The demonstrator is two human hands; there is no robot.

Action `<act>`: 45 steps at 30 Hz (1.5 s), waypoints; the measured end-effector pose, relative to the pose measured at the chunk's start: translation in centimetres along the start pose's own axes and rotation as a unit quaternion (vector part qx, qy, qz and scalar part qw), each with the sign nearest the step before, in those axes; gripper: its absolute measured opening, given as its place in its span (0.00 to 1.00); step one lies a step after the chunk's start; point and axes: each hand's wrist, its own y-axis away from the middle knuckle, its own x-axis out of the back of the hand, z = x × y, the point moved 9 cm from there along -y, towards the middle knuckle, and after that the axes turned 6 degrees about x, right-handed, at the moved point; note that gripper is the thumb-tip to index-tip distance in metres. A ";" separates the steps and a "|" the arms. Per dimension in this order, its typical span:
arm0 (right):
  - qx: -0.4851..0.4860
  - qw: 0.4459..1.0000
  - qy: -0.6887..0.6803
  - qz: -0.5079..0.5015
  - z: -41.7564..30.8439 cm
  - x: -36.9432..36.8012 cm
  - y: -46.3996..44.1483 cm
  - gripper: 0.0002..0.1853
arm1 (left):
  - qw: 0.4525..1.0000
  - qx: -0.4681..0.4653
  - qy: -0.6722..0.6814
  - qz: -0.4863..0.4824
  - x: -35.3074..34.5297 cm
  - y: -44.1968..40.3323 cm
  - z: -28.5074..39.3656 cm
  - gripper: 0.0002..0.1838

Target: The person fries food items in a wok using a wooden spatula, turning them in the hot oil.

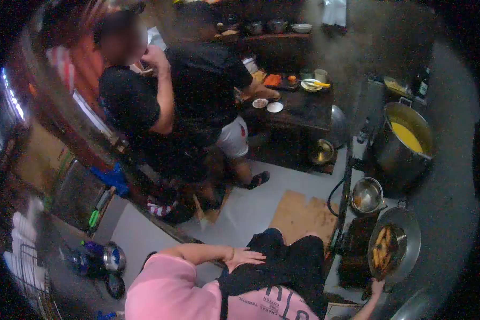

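My left hand [244, 258] lies flat on the dark apron [253, 277] over my lap, fingers stretched out and holding nothing. At the lower right, my right hand [377, 288] is at the near rim of a wide metal pan [410, 234]. Its fingers look curled, but what they grip is too small and dim to make out. Several long browned pieces of food [382, 248] lie in dark liquid in the pan. Just beyond it stands a metal bowl [366, 195] with a little orange-brown matter inside.
A large pot [402, 136] of yellow liquid stands at the right, near a dark bottle [423, 82]. Two people in black are at the upper left, one by a dark table [309, 109] with small dishes and a plate [312, 85]. Cardboard [298, 216] lies on the floor ahead.
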 end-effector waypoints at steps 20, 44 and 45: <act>0.145 0.985 0.096 0.022 4.3 -0.8 -2.5 0.29 | 1.000 0.011 -0.024 -0.017 -1.6 1.5 -0.3 0.75; 0.081 0.988 0.130 -0.002 1.9 -0.6 1.2 0.36 | 0.998 0.042 -0.041 -0.033 -1.4 2.0 1.1 0.75; 0.079 0.988 0.131 -0.004 2.6 -0.6 0.9 0.36 | 0.998 0.043 -0.048 -0.029 -1.6 2.0 1.1 0.75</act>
